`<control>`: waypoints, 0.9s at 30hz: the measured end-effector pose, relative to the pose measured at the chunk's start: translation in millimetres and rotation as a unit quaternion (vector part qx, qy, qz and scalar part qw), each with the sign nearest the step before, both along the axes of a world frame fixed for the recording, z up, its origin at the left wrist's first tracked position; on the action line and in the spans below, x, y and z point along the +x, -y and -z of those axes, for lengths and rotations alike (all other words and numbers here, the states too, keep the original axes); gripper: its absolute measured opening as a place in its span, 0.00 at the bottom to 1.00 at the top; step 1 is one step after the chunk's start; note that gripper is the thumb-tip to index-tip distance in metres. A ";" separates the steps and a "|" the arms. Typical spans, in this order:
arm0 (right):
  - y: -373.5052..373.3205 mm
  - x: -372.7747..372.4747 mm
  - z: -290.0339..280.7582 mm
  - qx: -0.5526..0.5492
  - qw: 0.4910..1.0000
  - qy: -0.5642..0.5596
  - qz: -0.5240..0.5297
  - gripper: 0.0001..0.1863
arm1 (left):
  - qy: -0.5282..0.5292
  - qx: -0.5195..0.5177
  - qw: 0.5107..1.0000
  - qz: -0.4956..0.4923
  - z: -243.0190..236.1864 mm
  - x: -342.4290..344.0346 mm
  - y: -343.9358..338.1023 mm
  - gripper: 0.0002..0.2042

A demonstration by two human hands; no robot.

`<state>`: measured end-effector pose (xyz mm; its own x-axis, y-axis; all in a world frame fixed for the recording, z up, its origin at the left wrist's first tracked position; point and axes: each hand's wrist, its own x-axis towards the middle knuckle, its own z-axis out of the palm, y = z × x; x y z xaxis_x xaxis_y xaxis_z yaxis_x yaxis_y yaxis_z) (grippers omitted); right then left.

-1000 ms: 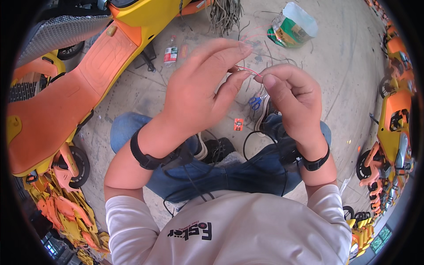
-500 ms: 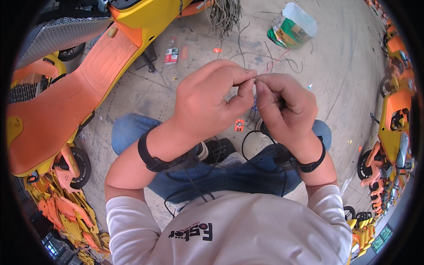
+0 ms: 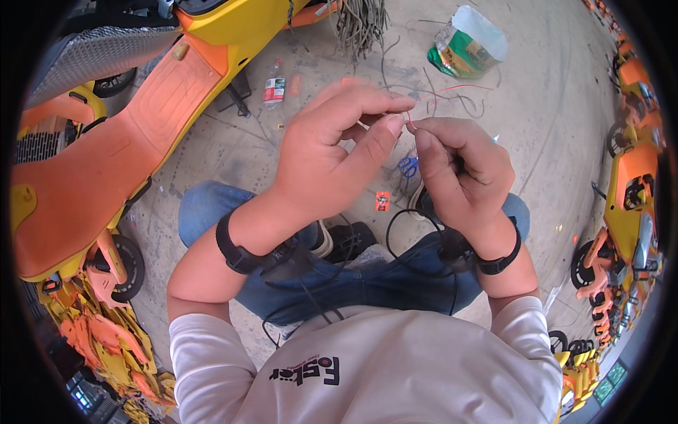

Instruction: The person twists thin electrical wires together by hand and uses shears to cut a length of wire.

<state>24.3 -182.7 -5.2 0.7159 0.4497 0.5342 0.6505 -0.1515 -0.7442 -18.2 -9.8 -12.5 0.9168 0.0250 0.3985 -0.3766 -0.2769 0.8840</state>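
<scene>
Red and thin, a wire (image 3: 410, 117) is pinched between the thumb and forefinger of the right hand (image 3: 466, 166), whose grip is closed on it; the strand is held up between the two hands, above a grey floor (image 3: 544, 141). The left hand (image 3: 328, 148) is raised just beside it, its thumb and forefinger parted at the tips; whether the wire is also caught by this grip cannot be told. A black strap (image 3: 236, 247) is worn on the left wrist and a second strap (image 3: 500, 264) on the right. The lap is covered by blue jeans (image 3: 339, 283), the torso by a pale shirt (image 3: 438, 360). Below the hands, blue-handled scissors (image 3: 408, 167) are seen on the floor, with a small orange card (image 3: 382, 201) placed nearer the body. Farther out, the floor is occupied by an open green bag (image 3: 455, 55) and, well apart from it, a clear bottle (image 3: 274, 90) wrapped in a red-and-white label. A bundle of grey strands (image 3: 360, 25) is shown at the top edge. The left side is filled by a yellow-and-orange vehicle (image 3: 169, 88), and the right edge is lined by more yellow-and-orange vehicles (image 3: 632, 177).
</scene>
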 end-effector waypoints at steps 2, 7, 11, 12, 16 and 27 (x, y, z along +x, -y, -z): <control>2.2 1.5 0.7 0.029 0.997 -0.062 -0.020 0.04 | -0.023 -0.029 0.999 0.029 -1.0 2.8 -0.9 0.09; 6.4 10.7 6.8 0.021 0.995 -0.086 -0.048 0.04 | -0.176 -0.102 0.972 0.115 2.2 3.8 -6.9 0.10; 5.0 11.0 -8.9 0.070 0.887 -0.450 -0.070 0.06 | -0.009 0.108 0.994 0.018 -1.4 5.7 -11.7 0.08; 6.6 13.7 -8.1 0.071 0.887 -0.450 -0.069 0.06 | 0.048 0.173 0.984 -0.014 -3.2 5.3 -12.3 0.08; 14.1 23.8 -9.0 0.132 0.726 -0.642 -0.209 0.09 | 0.137 0.222 0.964 -0.048 -4.6 4.3 -12.3 0.11; 5.7 4.0 -9.0 0.114 0.892 -0.429 -0.092 0.05 | 0.141 0.140 0.979 -0.035 2.9 7.1 -3.3 0.10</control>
